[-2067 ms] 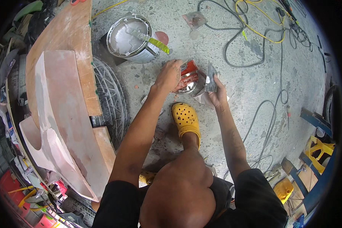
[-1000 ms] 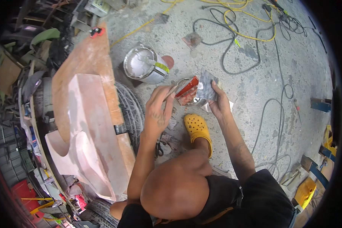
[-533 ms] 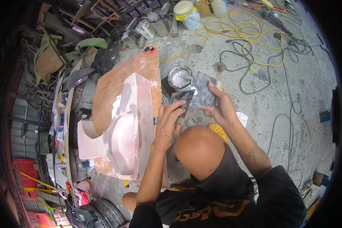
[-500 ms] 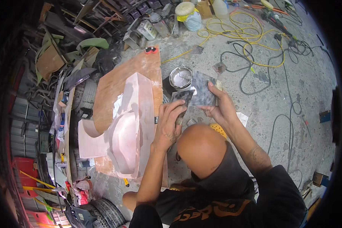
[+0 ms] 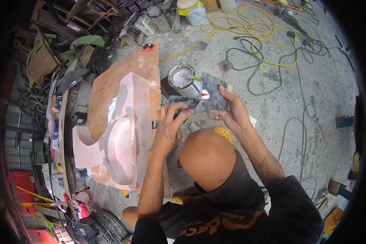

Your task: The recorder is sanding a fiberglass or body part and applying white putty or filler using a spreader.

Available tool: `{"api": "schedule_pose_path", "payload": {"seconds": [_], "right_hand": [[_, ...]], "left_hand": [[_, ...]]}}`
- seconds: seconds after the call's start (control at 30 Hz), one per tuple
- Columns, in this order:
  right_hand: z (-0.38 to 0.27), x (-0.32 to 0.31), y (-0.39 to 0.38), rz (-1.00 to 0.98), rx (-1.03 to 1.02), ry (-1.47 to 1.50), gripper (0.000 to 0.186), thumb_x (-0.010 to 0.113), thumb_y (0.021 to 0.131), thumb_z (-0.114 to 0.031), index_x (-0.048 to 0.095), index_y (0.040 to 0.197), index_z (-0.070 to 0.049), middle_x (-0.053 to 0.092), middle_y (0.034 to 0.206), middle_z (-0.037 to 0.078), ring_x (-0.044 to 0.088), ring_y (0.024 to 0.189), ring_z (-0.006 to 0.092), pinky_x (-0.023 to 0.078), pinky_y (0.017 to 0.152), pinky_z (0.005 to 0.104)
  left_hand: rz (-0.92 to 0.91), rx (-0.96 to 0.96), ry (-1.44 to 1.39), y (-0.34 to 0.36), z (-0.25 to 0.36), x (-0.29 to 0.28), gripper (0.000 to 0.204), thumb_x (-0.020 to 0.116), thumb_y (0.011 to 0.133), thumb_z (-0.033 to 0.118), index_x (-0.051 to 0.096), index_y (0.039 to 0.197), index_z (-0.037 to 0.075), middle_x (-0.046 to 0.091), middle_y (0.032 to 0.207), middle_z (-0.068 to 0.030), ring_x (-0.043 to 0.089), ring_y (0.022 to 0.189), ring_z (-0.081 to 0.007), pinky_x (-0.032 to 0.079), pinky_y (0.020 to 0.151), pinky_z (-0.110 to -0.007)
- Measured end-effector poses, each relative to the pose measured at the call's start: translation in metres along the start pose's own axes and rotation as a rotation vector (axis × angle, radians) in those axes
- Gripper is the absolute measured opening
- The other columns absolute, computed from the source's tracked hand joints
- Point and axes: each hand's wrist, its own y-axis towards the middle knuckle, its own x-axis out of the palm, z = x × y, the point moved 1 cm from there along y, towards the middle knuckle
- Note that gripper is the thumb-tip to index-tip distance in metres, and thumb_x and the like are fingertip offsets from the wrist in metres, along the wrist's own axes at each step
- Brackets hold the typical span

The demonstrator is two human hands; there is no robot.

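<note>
My right hand (image 5: 236, 109) holds a flat dark mixing plate (image 5: 214, 84), thumb on top and fingers beneath. Near the plate's left edge lies a white dab of paste (image 5: 205, 96) with a red streak on it. In my left hand (image 5: 168, 124) is a dark flat spreader (image 5: 184, 101), pinched close to the plate's left edge; whether they touch I cannot tell. Just beyond stands an open can (image 5: 184, 86) of pale paste, a green-handled stirrer (image 5: 191, 76) leaning in it. Left of my hands, a pale pink moulded form (image 5: 128, 134) rests on a plywood board (image 5: 110, 87).
Yellow cable (image 5: 232, 28) and dark cable (image 5: 248, 61) lie coiled on the concrete floor ahead to the right. Cans and a white tub (image 5: 196, 15) stand at the back. Panels and tyres (image 5: 110, 225) crowd the left side. My bent knee (image 5: 207, 158) is below my hands.
My left hand has drawn the spreader leftward from the plate and tilted it flatter. The white dab and its red streak now show more fully. The view has shifted slightly right.
</note>
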Motion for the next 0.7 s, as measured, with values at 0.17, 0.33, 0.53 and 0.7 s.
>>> {"api": "schedule_pose_path", "payload": {"seconds": [0.17, 0.33, 0.53, 0.7], "right_hand": [[-0.027, -0.038, 0.023, 0.046, -0.112, 0.031, 0.032, 0.060, 0.101, -0.023, 0.057, 0.124, 0.000, 0.069, 0.111, 0.014, 0.072, 0.096, 0.0234, 0.062, 0.077, 0.0420], [-0.017, -0.130, 0.051, 0.237, -0.255, 0.108, 0.033, 0.059, 0.101, -0.020, 0.057, 0.128, 0.000, 0.070, 0.116, 0.012, 0.071, 0.102, 0.0224, 0.059, 0.089, 0.0388], [0.042, -0.278, 0.071, 0.307, -0.124, 0.249, 0.044, 0.050, 0.105, -0.021, 0.046, 0.141, 0.003, 0.059, 0.136, 0.022, 0.067, 0.113, 0.0279, 0.065, 0.085, 0.0376], [0.077, -0.307, 0.105, 0.197, -0.005, 0.436, 0.041, 0.054, 0.104, -0.020, 0.048, 0.138, 0.003, 0.061, 0.132, 0.020, 0.065, 0.118, 0.0304, 0.058, 0.098, 0.0450]], "left_hand": [[-0.019, -0.148, -0.158, 0.009, -0.037, 0.059, 0.065, 0.048, 0.069, -0.017, 0.057, 0.129, 0.005, 0.053, 0.124, -0.0174, 0.048, 0.111, -0.0415, 0.039, 0.101, -0.047], [-0.116, -0.225, -0.350, 0.035, -0.084, 0.140, 0.048, 0.046, 0.079, -0.013, 0.057, 0.124, 0.001, 0.056, 0.112, -0.0221, 0.051, 0.106, -0.0412, 0.042, 0.096, -0.047], [-0.292, -0.200, -0.295, 0.066, -0.128, 0.250, 0.042, 0.051, 0.085, -0.007, 0.059, 0.126, -0.001, 0.063, 0.110, -0.0243, 0.056, 0.107, -0.0438, 0.046, 0.094, -0.047], [-0.349, -0.247, -0.251, 0.084, -0.147, 0.293, 0.034, 0.050, 0.088, -0.003, 0.061, 0.120, -0.002, 0.063, 0.111, -0.0236, 0.055, 0.104, -0.0436, 0.046, 0.092, -0.049]]}}
